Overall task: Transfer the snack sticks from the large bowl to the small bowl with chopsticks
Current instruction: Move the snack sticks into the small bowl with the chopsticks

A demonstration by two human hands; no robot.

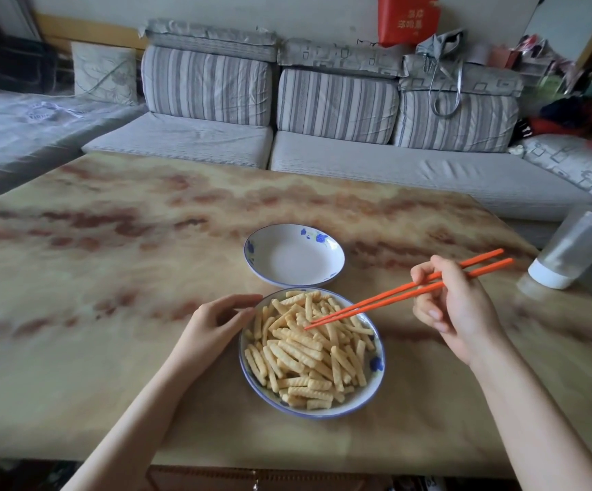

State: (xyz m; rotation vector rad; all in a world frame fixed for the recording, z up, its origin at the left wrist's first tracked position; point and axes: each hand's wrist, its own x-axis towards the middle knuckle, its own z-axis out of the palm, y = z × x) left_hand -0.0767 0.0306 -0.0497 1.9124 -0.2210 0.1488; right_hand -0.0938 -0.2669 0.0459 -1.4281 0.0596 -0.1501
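Filling the large bowl [376,365]: a heap of pale yellow ridged snack sticks [308,356], piled crosswise up to the blue-edged rim
Large bowl's place: on the table [110,260], at the near side, between the two forearms
Small bowl [294,255]: white with blue flower prints, showing only its bare white inside; it stands just beyond the large bowl, the two rims almost touching
Chopsticks [408,290]: an orange pair, slanting down from upper right to lower left; the tips lie close together on the upper middle of the heap, and whether a stick is caught between them cannot be told
Right hand [454,306]: curled round the upper part of the chopsticks, thumb and fingers pinching both shafts, the back ends sticking out past the knuckles; it hovers right of the large bowl
Left hand [216,320]: relaxed and lightly bent, forefinger and thumb tips resting against the outer left rim of the large bowl, not wrapped round it
Table: a marbled tan and reddish-brown top
Bottle [571,249]: clear with a white end, leaning at the right edge of the table, well apart from the bowls
Sofa [322,154]: grey, with striped back cushions, behind the table
Red bag [408,19]: up on the sofa's back, against the wall
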